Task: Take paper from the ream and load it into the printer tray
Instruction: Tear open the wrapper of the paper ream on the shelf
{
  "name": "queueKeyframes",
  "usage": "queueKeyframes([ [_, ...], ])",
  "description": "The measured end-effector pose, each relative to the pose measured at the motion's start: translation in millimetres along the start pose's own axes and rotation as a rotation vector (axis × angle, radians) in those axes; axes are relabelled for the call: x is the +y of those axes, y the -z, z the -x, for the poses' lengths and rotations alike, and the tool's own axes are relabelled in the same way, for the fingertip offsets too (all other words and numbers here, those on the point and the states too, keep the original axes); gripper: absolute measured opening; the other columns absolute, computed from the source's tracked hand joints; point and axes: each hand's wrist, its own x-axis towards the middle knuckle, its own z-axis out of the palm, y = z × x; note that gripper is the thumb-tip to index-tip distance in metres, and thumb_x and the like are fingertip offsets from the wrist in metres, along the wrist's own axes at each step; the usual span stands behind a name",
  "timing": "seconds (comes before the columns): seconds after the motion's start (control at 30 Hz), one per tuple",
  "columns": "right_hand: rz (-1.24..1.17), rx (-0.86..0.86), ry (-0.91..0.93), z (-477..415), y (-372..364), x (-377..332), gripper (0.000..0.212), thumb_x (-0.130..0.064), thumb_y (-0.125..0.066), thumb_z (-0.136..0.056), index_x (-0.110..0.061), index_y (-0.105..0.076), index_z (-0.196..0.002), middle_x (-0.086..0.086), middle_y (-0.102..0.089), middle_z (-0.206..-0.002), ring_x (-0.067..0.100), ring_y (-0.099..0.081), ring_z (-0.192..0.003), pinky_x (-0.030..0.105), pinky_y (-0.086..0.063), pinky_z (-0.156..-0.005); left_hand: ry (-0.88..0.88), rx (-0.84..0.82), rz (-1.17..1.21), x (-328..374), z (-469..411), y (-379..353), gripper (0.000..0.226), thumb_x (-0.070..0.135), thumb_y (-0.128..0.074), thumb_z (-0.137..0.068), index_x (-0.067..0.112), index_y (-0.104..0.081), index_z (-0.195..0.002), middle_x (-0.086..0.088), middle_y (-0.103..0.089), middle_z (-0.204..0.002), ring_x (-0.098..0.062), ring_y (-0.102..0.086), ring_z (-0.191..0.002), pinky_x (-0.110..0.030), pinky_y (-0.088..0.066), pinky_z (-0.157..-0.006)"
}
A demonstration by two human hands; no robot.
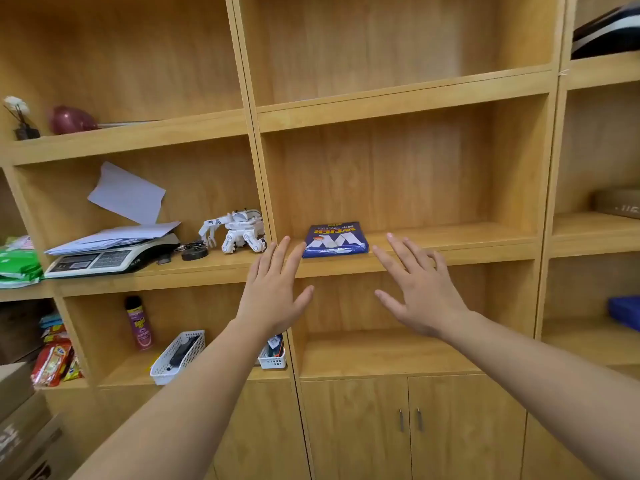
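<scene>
A blue wrapped ream of paper [335, 240] with white "WEIER" lettering lies flat near the front of a middle shelf [450, 252] in a wooden bookcase. My left hand [275, 289] is stretched out just below and to the left of the ream, fingers apart, holding nothing. My right hand [420, 289] reaches up on the ream's right side, also spread and empty. Neither hand touches the ream. No printer tray shows clearly; a dark and white device [606, 32] sits at the top right, partly cut off.
Left compartment holds a weighing scale [104, 258] under loose papers, a white toy robot [239, 232] and a small black object. Below are a spray can [140, 322] and white baskets [178, 356]. Closed cabinet doors [408, 427] sit under the shelves. Snack packs lie at far left.
</scene>
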Motion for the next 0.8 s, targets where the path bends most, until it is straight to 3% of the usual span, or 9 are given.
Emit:
queueKeyframes([
  [0.27,0.119,-0.064,0.005,-44.2,-37.7,-23.9,0.073,-0.061,-0.024,-0.090,-0.035,-0.007,-0.155,0.000,-0.004,-0.166,0.025,-0.016,-0.150,0.050,-0.022,-0.113,-0.031,-0.049,0.037,-54.2,-27.9,-44.6,0.075,0.054,-0.041,-0.097,0.031,-0.004,-0.158,-0.003,-0.001,-0.169,-0.024,-0.001,-0.155,-0.043,-0.007,-0.123],
  [0.6,0.114,-0.144,-0.031,-101.1,-89.3,-81.3,0.070,-0.059,-0.033,-0.089,-0.032,-0.022,-0.153,0.002,-0.014,-0.165,0.025,-0.023,-0.146,0.051,-0.027,-0.110,-0.110,-0.146,0.078,-112.5,-60.3,-118.4,0.078,0.056,-0.041,-0.096,0.031,0.000,-0.158,-0.004,0.000,-0.169,-0.026,-0.004,-0.154,-0.042,-0.012,-0.122],
  [0.8,0.112,-0.165,-0.024,-120.5,-114.5,-79.7,0.070,-0.061,-0.032,-0.091,-0.034,-0.017,-0.154,-0.003,-0.009,-0.166,0.022,-0.015,-0.149,0.050,-0.018,-0.115,-0.099,-0.174,0.182,-126.0,-94.8,-140.0,0.080,0.053,-0.045,-0.097,0.032,0.001,-0.158,-0.002,-0.001,-0.169,-0.025,-0.002,-0.154,-0.043,-0.010,-0.123],
])
